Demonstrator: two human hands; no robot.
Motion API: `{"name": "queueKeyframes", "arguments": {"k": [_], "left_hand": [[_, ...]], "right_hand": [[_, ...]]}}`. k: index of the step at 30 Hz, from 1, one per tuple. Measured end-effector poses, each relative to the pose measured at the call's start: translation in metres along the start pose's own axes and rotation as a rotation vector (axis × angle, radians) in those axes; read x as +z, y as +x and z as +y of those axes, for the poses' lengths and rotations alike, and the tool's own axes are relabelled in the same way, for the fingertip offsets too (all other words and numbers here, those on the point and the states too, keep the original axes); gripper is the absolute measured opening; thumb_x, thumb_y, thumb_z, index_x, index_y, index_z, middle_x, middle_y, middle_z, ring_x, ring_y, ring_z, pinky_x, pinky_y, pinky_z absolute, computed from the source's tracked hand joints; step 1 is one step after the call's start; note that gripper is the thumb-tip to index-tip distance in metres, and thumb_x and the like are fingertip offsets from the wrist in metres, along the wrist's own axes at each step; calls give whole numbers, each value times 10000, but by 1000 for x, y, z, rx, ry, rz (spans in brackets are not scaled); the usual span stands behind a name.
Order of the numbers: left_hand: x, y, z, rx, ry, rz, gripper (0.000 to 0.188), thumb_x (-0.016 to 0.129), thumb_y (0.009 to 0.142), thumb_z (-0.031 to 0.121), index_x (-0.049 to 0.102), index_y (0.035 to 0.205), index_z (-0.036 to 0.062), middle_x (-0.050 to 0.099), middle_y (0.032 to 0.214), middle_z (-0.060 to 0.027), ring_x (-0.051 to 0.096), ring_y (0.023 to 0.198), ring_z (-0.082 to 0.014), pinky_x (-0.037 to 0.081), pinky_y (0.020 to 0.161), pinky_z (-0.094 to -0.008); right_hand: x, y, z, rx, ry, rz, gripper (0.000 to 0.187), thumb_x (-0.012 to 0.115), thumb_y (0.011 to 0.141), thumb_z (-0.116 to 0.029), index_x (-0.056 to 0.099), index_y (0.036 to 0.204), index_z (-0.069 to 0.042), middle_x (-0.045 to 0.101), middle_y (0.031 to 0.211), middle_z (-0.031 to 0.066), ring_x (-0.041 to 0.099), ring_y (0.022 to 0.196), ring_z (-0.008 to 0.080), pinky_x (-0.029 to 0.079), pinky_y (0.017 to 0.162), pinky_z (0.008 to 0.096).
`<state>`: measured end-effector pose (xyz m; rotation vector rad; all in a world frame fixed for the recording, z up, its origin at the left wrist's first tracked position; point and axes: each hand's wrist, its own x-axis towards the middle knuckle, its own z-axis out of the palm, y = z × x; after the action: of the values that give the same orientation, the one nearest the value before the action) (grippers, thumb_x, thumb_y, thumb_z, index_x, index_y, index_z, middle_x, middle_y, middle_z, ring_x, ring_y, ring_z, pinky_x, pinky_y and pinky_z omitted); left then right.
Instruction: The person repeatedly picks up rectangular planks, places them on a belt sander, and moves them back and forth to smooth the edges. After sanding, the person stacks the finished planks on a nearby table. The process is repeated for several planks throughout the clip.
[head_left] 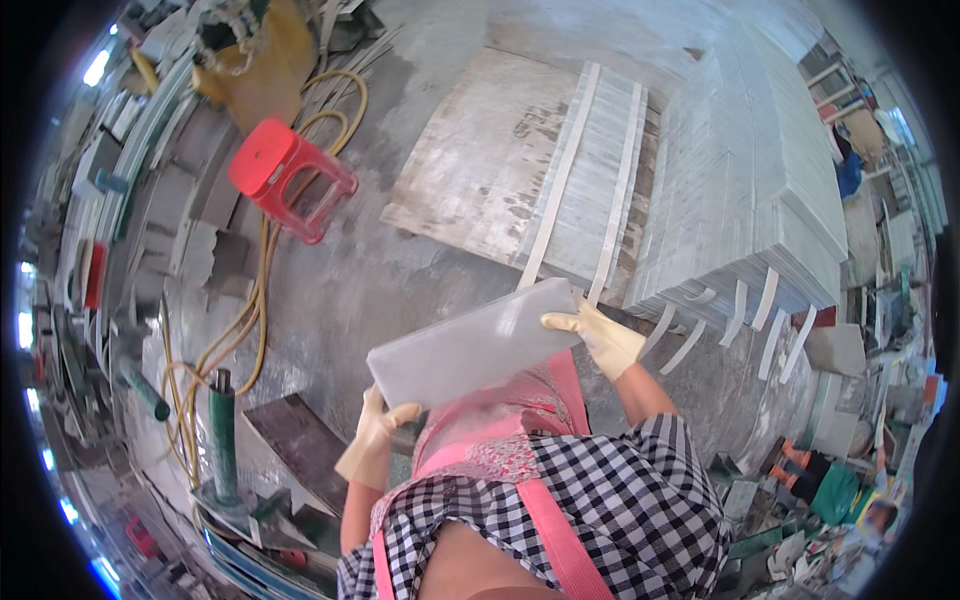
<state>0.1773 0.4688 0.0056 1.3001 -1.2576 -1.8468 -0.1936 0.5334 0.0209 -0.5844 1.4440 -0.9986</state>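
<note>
I hold a smooth light-grey stone tile [470, 345], long and rectangular, tilted in front of my pink apron. My left hand [375, 428], in a cream rubber glove, grips its near left corner with the thumb lying along the edge. At the opposite end my right hand [600, 335], gloved alike, is closed round the right edge, its thumb over the top face. The fingers beneath the tile are hidden. Just beyond the tile, a low row of similar tiles [575, 190] lies on a plywood board [465, 150], with two pale straps [562, 180] running along it.
To the right stands a large stack of grey tiles [740, 170] with strap ends hanging out. A red plastic stool [290, 175] is at the left, near a yellow hose [262, 290] and a green metal post [222, 440]. Another person [835, 490] is at the lower right.
</note>
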Motion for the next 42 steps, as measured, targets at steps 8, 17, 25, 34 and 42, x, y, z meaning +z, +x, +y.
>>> {"name": "queueKeyframes", "arguments": {"k": [8, 17, 25, 34, 42], "left_hand": [[19, 218, 90, -35, 356, -593, 621, 829, 666, 178, 616, 1185, -88, 702, 958, -111, 638, 891, -172, 528, 760, -326], [70, 356, 170, 75, 729, -1134, 710, 809, 677, 334, 613, 1217, -83, 679, 1147, -253, 653, 1081, -343, 499, 935, -408], [161, 409, 179, -109, 860, -1292, 649, 782, 697, 251, 613, 1234, -70, 683, 1143, -213, 647, 1050, -274, 500, 898, -372], [246, 444, 242, -69, 977, -1232, 642, 813, 682, 251, 632, 1243, -4, 707, 1097, -196, 684, 1021, -292, 524, 888, -395], [328, 506, 250, 17, 1114, -1321, 575, 850, 668, 236, 648, 1121, -56, 707, 988, -208, 684, 925, -271, 522, 794, -393]], "right_hand": [[10, 0, 22, -263, 338, 542, 616, 688, 861, -241, 495, 1376, 37, 592, 1321, 146, 554, 1224, 242, 422, 1053, 353], [108, 19, 64, -85, 730, 1193, 717, 725, 849, -178, 387, 1436, 57, 568, 1319, 173, 578, 1195, 277, 480, 1014, 392], [96, 49, 57, -145, 976, 1272, 574, 697, 850, -186, 528, 1339, 63, 630, 1243, 158, 641, 1093, 296, 515, 968, 400], [4, 76, -6, -103, 979, 1109, 592, 664, 909, -264, 485, 1377, 52, 588, 1325, 146, 584, 1205, 274, 447, 1052, 407], [-57, 105, -29, -170, 1000, 1204, 614, 653, 874, -184, 444, 1401, 53, 585, 1293, 176, 640, 1080, 312, 551, 884, 426]]}}
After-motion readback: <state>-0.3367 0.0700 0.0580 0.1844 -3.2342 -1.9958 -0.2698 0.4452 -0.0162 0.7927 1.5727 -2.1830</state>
